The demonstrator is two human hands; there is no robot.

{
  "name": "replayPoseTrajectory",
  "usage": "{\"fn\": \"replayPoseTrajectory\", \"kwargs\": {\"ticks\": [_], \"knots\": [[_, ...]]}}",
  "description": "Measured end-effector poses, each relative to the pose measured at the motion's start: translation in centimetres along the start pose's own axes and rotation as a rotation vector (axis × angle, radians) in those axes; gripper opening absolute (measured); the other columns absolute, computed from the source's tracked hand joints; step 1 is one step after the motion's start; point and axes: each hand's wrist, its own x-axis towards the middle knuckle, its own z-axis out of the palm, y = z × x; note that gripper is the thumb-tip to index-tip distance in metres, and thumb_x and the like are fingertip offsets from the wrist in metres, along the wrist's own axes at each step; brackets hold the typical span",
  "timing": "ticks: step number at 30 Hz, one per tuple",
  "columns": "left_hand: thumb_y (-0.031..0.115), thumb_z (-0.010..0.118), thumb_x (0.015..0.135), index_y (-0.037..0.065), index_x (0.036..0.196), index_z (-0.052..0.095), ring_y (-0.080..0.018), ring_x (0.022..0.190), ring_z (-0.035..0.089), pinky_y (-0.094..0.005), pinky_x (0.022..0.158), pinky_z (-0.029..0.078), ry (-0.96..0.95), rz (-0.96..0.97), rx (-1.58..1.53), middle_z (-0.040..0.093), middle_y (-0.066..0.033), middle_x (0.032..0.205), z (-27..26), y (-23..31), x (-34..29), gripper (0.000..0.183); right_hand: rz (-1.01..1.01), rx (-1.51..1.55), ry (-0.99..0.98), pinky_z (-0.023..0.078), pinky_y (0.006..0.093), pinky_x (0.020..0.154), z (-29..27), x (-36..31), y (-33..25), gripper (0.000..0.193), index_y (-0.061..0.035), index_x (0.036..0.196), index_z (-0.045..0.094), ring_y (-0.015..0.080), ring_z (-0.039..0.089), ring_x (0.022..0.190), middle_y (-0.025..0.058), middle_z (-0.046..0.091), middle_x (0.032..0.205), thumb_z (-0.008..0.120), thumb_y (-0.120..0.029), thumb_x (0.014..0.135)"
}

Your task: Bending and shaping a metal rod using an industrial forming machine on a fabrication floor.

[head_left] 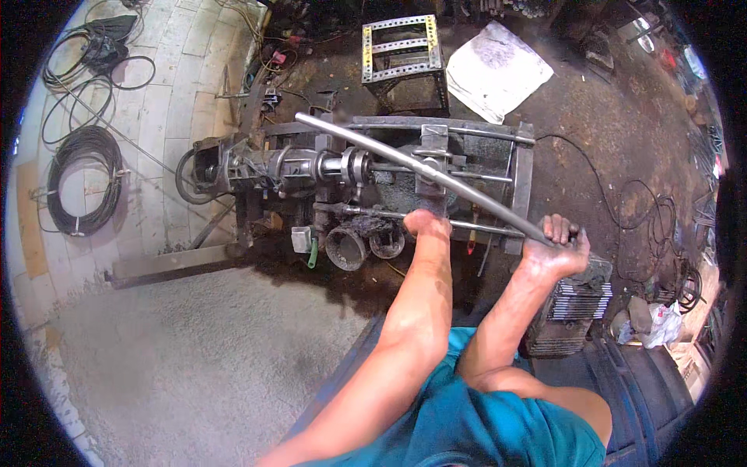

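Note:
A long, smooth metal pipe [373, 146] slants across the machine, its far end over the left part and its near end at my right hand [555, 247]. The fingers of that hand are curled round the pipe's near end. My left hand [428, 221] reaches to the metal block [430, 179] in the middle of the machine, below the pipe. Its fingers are mostly hidden, so its grip does not show. The greasy machine [296, 169] has a motor-like body at left, round collars [355, 166] and parallel rods in a steel frame [523, 179].
Beyond the machine stand a perforated metal stand [402, 75] and a white sheet [498, 70]. A coil of black cable [84, 180] lies at left. Close to my right forearm are a finned metal block [577, 300] and a plastic bag [661, 323]. Loose cable [622, 210] trails at right.

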Motion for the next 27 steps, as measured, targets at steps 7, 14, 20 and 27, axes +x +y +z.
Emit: {"fn": "replayPoseTrajectory", "kwargs": {"ticks": [7,14,20,27], "knots": [[0.024,0.042,0.087,0.007,0.108,0.061,-0.0243,0.091,0.062,-0.041,0.086,0.051,-0.048,0.057,0.058,0.065,-0.0063,0.105,-0.9,0.5,2.9,0.034,-0.007,0.019,-0.04,0.025,0.0273,0.041,0.2,0.0,0.1,0.023,-0.008,0.067,0.041,0.013,0.029,0.045,0.001,0.031,0.053,0.047,-0.021,0.085],[0.025,0.042,0.085,0.007,0.109,0.061,-0.0257,0.092,0.062,-0.0413,0.087,0.051,-0.18,-0.007,0.006,0.064,-0.0075,0.107,-1.9,0.3,5.6,0.035,0.036,0.001,-0.05,0.025,0.0271,0.042,0.4,0.5,0.1,0.023,-0.0089,0.067,0.041,0.0124,0.029,0.046,0.0004,0.031,0.054,0.045,-0.021,0.087],[0.026,0.039,0.087,0.006,0.116,0.059,-0.0276,0.1,0.06,-0.0432,0.094,0.048,-0.342,-0.032,-0.145,0.062,-0.0099,0.113,-0.9,0.0,1.0,0.041,0.129,-0.069,-0.036,0.028,0.0278,0.048,0.3,0.1,-0.9,0.023,-0.009,0.068,0.042,0.0123,0.031,0.05,0.0,0.032,0.056,0.045,-0.02,0.088],[0.028,0.028,0.091,0.004,0.123,0.055,-0.0314,0.108,0.058,-0.0496,0.098,0.045,-0.301,0.073,-0.126,0.058,-0.0145,0.121,-0.1,0.2,0.1,0.048,0.267,-0.187,-0.069,0.032,0.0314,0.061,0.1,-0.4,-1.5,0.019,-0.0087,0.075,0.044,0.0146,0.034,0.06,0.0012,0.033,0.064,0.048,-0.021,0.089]]}}
